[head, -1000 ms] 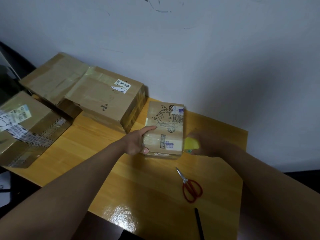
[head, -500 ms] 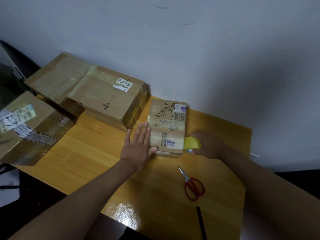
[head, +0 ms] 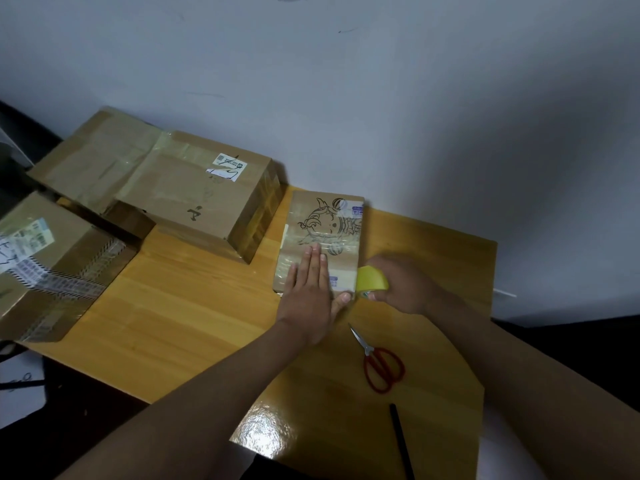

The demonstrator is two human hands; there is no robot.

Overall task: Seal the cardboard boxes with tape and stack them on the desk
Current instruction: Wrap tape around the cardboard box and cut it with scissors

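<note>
A small flat cardboard box [head: 332, 220] with a cartoon drawing lies on the wooden desk [head: 194, 306] near the wall. My left hand [head: 310, 292] presses flat on the near half of its top, fingers straight, thumb at the near right corner. My right hand [head: 403, 282] grips a yellow tape roll [head: 371, 278] against the box's near right edge. Three larger taped cardboard boxes stand to the left: one [head: 204, 192] beside the small box, one [head: 93, 157] behind it at the far left, one [head: 52, 265] at the desk's left edge.
Red-handled scissors [head: 379, 363] lie on the desk near my right forearm. A black pen [head: 401, 441] lies at the desk's front edge. The white wall runs right behind the boxes. The floor is dark beyond the desk edges.
My left hand moved from the box's left side onto its top and now lies flat there. My right hand with the tape roll stayed at the box's right edge.
</note>
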